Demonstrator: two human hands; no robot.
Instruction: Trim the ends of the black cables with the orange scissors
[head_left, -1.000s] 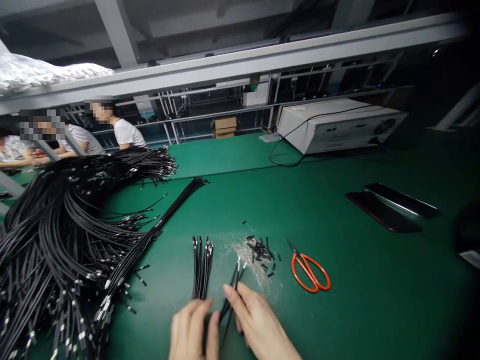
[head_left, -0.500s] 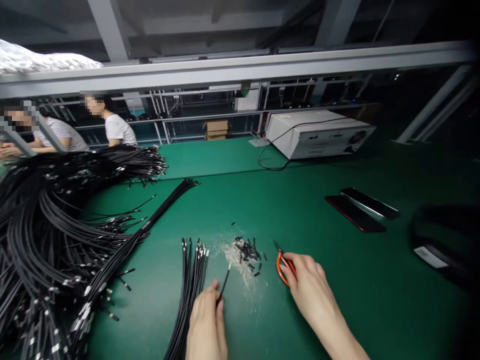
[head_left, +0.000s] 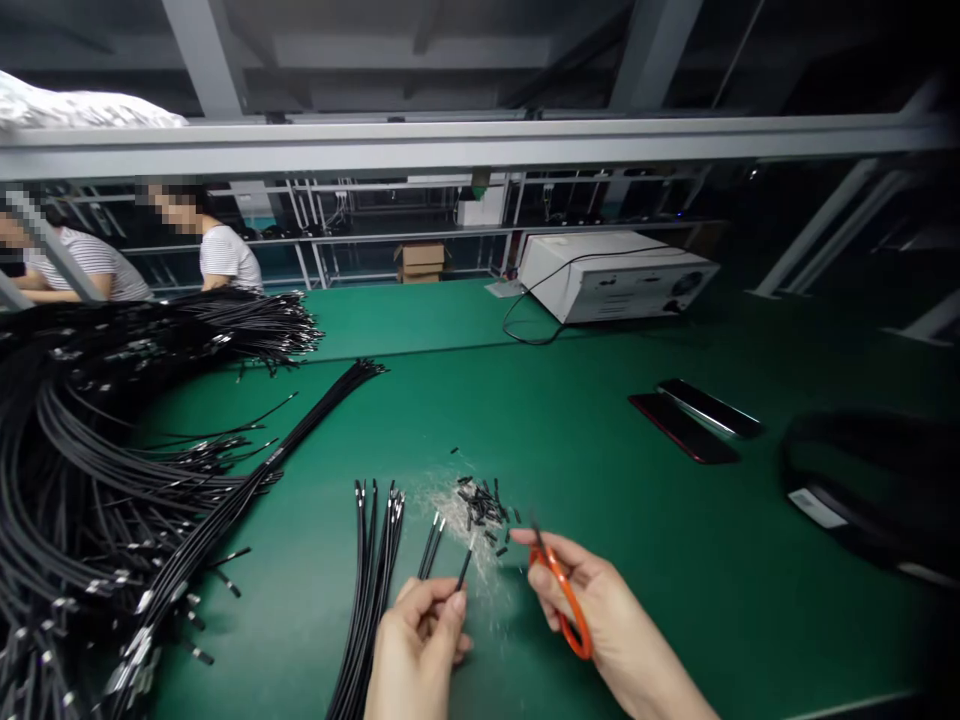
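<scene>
My left hand (head_left: pixel 420 640) pinches a black cable (head_left: pixel 465 566) between thumb and fingertips, its pale stripped end pointing up. Two more cable ends (head_left: pixel 431 548) stick up just behind those fingers. Beside this hand, on its left, lies a loose row of black cables (head_left: pixel 367 590). My right hand (head_left: pixel 581 600) is closed around orange-handled scissors or snips (head_left: pixel 559 580), with the index finger stretched along them and the dark tips pointing away from me. Between and beyond both hands is a heap of short black pieces (head_left: pixel 482 502) on pale fibres (head_left: pixel 442 497).
Large black cable bundles (head_left: pixel 75 420) cover the left of the green table (head_left: pixel 570 430). Two phones (head_left: pixel 686 428) and a dark strapped object (head_left: pixel 862 500) lie right. A white box-shaped device (head_left: pixel 615 280) stands at the back. Two people (head_left: pixel 229 258) in striped shirts are beyond, left.
My right hand has turned and brought the orange tool closer to my left hand. The left hand has rolled, raising its cable, and two further cable ends now show. The view has shifted slightly.
</scene>
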